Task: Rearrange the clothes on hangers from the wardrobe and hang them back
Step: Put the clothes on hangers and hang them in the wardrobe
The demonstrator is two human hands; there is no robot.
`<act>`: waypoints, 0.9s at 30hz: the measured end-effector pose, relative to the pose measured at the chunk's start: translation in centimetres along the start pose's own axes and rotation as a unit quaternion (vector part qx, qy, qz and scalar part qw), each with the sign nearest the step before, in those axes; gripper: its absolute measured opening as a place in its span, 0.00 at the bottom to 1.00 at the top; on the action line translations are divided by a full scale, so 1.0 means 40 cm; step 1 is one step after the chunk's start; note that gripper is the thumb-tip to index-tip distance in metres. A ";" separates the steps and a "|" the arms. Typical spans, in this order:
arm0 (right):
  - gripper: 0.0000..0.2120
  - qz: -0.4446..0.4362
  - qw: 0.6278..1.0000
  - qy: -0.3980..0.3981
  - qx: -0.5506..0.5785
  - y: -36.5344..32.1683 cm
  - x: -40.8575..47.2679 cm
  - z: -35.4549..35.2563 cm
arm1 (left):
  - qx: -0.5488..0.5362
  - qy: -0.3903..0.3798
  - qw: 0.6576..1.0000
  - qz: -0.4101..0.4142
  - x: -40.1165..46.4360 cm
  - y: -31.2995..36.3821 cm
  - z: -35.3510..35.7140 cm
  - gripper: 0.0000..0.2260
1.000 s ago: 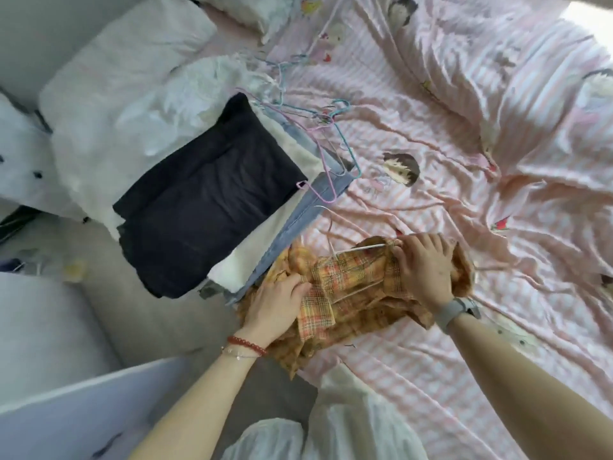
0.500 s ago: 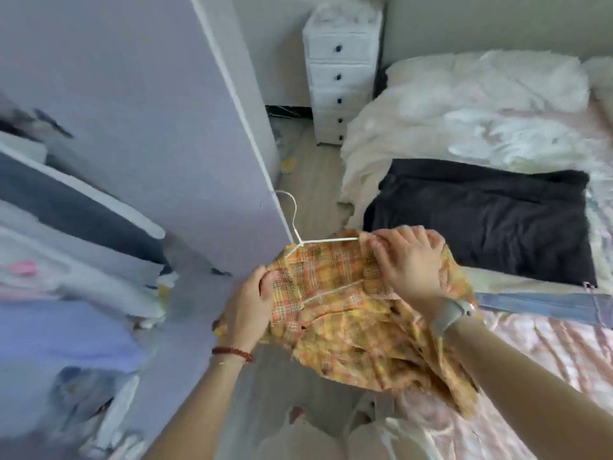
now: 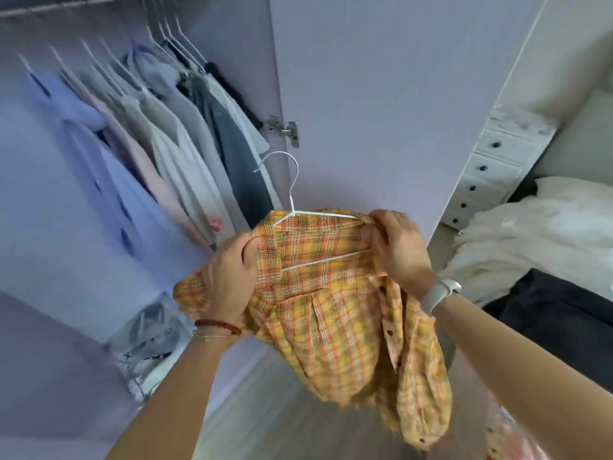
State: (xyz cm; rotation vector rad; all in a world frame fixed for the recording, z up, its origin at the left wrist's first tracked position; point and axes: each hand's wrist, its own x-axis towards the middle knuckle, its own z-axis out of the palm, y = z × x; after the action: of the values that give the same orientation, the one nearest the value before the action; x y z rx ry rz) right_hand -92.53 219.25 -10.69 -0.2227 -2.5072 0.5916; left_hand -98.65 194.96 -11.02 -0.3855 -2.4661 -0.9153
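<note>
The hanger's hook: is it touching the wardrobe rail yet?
Apart. The head view shows the white hanger hook free in front of the door, well below the rail.

Hanging clothes (image 3: 172, 137) crowd the rail (image 3: 66, 6); door (image 3: 381, 94) flanks right.

left hand (image 3: 229, 277) and right hand (image 3: 399, 247) raised, fingers curled.

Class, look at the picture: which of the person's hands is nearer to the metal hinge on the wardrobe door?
Left. The left hand grips the plaid shirt below and slightly left of the hinge; the right hand pinches the shirt's other shoulder, farther to the right of it.
</note>
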 end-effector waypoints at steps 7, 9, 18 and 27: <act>0.12 -0.051 0.993 -0.092 0.062 -0.146 0.135 0.090 | 0.102 0.011 0.991 0.088 0.063 -0.139 -0.121 0.03; 0.10 -0.066 0.987 -0.089 0.115 -0.213 0.175 0.102 | 0.134 -0.005 0.985 0.106 0.073 -0.171 -0.145 0.05; 0.14 -0.219 0.942 -0.100 0.233 -0.398 0.308 0.188 | 0.061 0.111 0.990 -0.068 0.148 -0.259 -0.306 0.18; 0.24 -0.481 0.872 -0.043 0.079 -0.460 0.452 0.213 | 0.005 0.143 0.979 -0.142 0.220 -0.264 -0.439 0.09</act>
State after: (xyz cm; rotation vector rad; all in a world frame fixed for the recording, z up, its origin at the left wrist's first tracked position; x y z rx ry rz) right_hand -112.94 204.74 -0.10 1.0753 -2.2370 0.3620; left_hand -104.55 176.26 -0.41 0.1030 -2.2906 -0.9924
